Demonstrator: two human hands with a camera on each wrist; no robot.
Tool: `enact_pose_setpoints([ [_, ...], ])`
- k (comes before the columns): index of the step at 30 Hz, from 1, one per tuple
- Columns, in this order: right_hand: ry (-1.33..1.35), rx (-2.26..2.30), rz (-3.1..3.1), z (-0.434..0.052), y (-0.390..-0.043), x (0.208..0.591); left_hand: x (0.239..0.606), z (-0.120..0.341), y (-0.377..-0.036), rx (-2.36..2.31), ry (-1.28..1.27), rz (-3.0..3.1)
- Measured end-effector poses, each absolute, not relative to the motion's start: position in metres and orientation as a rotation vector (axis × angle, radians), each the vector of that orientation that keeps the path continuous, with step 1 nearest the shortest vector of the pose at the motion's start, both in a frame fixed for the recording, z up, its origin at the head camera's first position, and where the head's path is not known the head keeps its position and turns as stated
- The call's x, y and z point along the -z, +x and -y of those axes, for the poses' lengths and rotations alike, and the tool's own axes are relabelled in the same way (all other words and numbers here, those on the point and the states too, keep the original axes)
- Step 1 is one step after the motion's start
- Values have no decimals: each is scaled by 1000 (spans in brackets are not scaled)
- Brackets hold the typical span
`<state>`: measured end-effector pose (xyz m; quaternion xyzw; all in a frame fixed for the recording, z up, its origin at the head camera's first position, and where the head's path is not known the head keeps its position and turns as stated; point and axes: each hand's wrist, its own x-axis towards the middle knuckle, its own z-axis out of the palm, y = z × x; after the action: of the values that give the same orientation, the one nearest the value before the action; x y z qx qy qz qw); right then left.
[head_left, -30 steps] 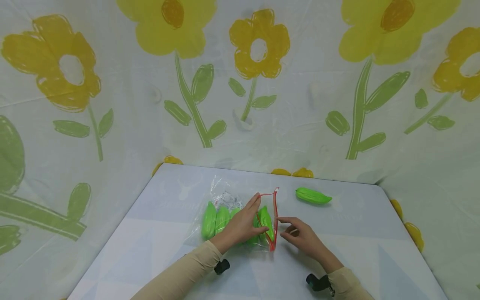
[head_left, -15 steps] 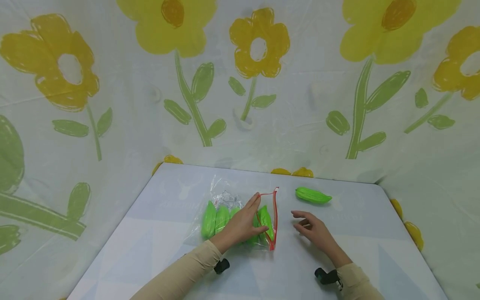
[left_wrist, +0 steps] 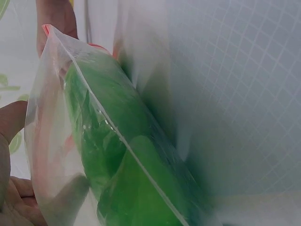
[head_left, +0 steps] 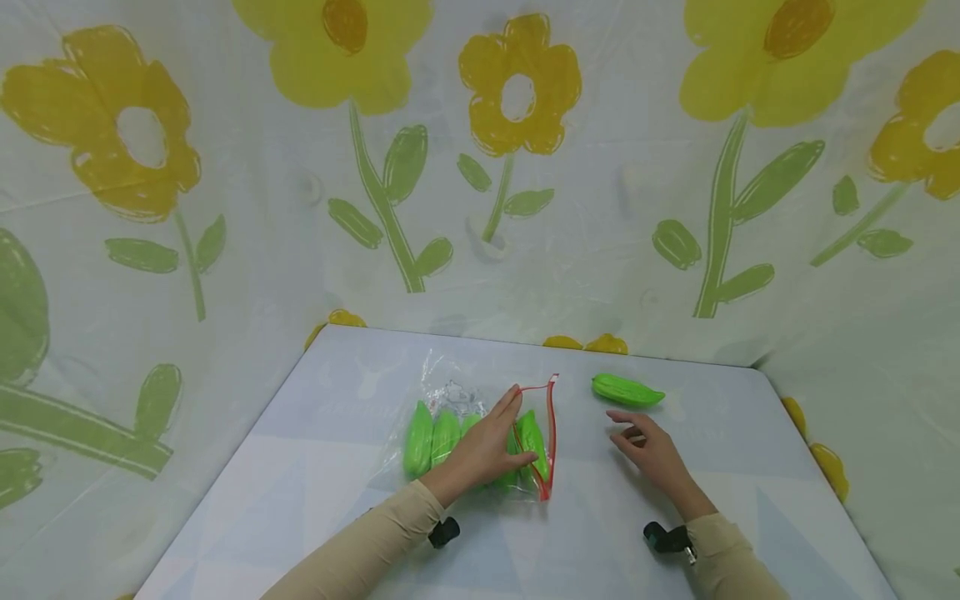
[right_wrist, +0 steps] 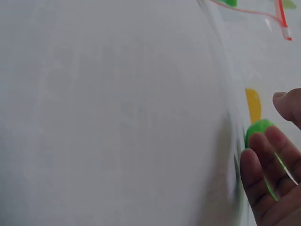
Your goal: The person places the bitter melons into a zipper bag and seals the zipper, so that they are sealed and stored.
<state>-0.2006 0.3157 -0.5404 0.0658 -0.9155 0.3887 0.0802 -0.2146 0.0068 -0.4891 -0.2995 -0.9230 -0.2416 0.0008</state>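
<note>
A clear zip bag [head_left: 552,433] with a red seal lies on the table, its mouth to the right. Several glossy green, ridged, gourd-shaped pieces [head_left: 417,442] lie side by side inside. My left hand [head_left: 486,446] rests on the bag with fingers extended and thumb spread; it hides some of the pieces. Behind the film in the left wrist view, a dark fingertip [left_wrist: 73,193] shows. My right hand [head_left: 660,458] hovers right of the bag, fingers loosely bent, holding nothing. Just beyond it lies a loose green gourd-shaped piece [head_left: 627,391], partly hidden behind fingers [right_wrist: 254,172] in the right wrist view.
The pale table [head_left: 315,400] has a straight back edge. Close behind it hangs a white cloth [head_left: 585,250] printed with yellow flowers, which also runs along both sides. A dark wrist camera [head_left: 666,538] sits on each forearm.
My right hand has left the bag's red-edged mouth and moved right, and slightly away from me, toward the loose green piece. The left hand and bag have stayed in place.
</note>
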Motion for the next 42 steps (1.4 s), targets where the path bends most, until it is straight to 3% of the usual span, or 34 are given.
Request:
enact_pose_setpoints([
  [18,190,-996,2691,-346,-228,521,488,-7,-215,733,-936,2894],
  [42,106,-886,2707,-359,-251,523,487,-2,-214,755,-955,2874],
])
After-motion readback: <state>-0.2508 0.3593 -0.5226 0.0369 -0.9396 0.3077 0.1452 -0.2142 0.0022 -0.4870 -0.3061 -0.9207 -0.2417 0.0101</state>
